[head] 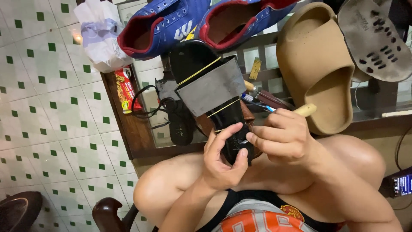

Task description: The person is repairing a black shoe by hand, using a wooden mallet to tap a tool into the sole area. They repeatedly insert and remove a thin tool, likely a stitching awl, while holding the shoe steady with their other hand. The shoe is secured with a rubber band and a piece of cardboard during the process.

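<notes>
A black sandal (pixel 201 64) with a wide grey strap (pixel 211 87) bound by yellow rubber bands is held upright over my knees. My left hand (pixel 223 161) grips its lower end, thumb and fingers pinched on the black sole. My right hand (pixel 281 135) holds a wooden-handled tool (pixel 305 110), its tip pressed against the sole's lower end beside my left fingers. The tool's tip is hidden by my fingers.
A low glass-topped wooden table (pixel 128 129) carries two blue-and-red sports shoes (pixel 171 23), a tan slide sandal (pixel 317 64), a grey insole (pixel 373 38), a crumpled white bag (pixel 101 34), a red noodle packet (pixel 125 88) and another black sandal (pixel 180 122). A phone (pixel 401 184) lies at right.
</notes>
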